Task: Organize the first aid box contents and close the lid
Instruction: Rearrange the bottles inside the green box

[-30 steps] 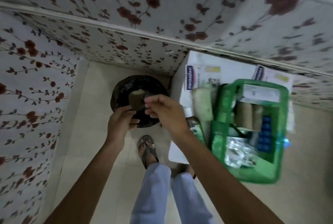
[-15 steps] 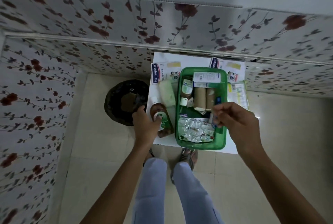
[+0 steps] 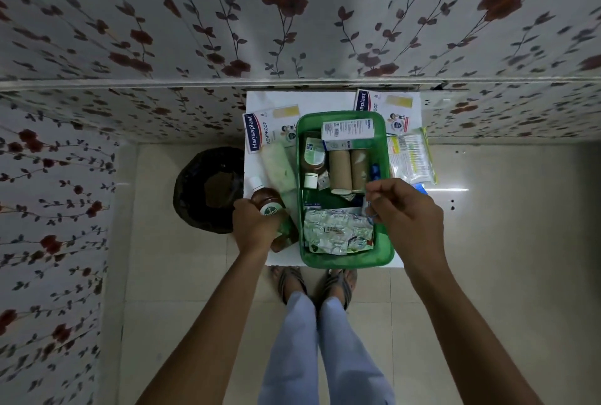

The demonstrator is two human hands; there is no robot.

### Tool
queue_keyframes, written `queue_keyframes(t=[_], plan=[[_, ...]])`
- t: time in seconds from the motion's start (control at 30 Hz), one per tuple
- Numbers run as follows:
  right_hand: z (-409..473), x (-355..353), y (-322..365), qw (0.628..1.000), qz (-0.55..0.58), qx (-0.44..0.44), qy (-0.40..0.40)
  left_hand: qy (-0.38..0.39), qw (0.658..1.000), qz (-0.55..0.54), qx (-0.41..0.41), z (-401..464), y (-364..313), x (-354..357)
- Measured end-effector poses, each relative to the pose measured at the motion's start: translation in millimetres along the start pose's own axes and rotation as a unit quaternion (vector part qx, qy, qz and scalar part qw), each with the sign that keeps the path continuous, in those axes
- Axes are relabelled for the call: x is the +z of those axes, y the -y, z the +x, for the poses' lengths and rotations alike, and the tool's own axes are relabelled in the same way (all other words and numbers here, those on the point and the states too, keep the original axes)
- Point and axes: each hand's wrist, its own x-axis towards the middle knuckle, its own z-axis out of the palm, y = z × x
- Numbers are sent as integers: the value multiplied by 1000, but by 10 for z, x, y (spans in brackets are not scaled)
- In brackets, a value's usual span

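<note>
The open green first aid box (image 3: 344, 261) stands on a small white table (image 3: 325, 100). Inside lie a white carton (image 3: 348, 129), a small brown bottle (image 3: 313, 160), two tan bandage rolls (image 3: 340, 172) and crumpled foil blister strips (image 3: 335, 232). My left hand (image 3: 255, 229) grips a brown Dettol bottle (image 3: 270, 204) lying on the table just left of the box. My right hand (image 3: 406, 216) hovers over the box's right side with its fingertips pinched together. I cannot make out anything in them. No lid is visible.
Outside the box lie a pale green tube (image 3: 279, 167), two Hansaplast packs (image 3: 260, 131) (image 3: 385, 105) and a cotton swab pack (image 3: 411, 160). A black bin (image 3: 208, 189) stands on the floor left of the table. Floral walls close in behind and to the left.
Both hands left the bin and came to the table. The left hand has closed on the Dettol bottle; the right hand has moved over the box's right side.
</note>
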Motion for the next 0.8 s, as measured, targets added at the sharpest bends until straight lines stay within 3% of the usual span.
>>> queue_keyframes(t=[0.17, 0.3, 0.37, 0.43, 0.5, 0.53, 0.67, 0.8], plan=[[-62, 18, 42, 1000, -13, -6, 17, 10, 997, -67, -30, -37, -1, -93], [-76, 6, 69, 998, -24, -29, 41, 2, 983, -179, -31, -181, -119, -424], [-105, 79, 140, 989, -45, -53, 134, 62, 965, -252, 21, -385, -291, -575], [-129, 205, 210, 972, -53, -59, 222, 172, 940, -286, 66, -613, -490, -616], [-114, 301, 241, 969, -85, -78, 220, 250, 930, -256, 79, -753, -627, -557], [-92, 321, 232, 973, -95, -71, 197, 253, 936, -230, 87, -774, -671, -525], [38, 313, 41, 981, -138, 38, 128, 99, 973, -166, 127, -566, -711, -541], [69, 508, -177, 955, -242, 65, 156, 64, 975, -185, 105, -332, -575, -585]])
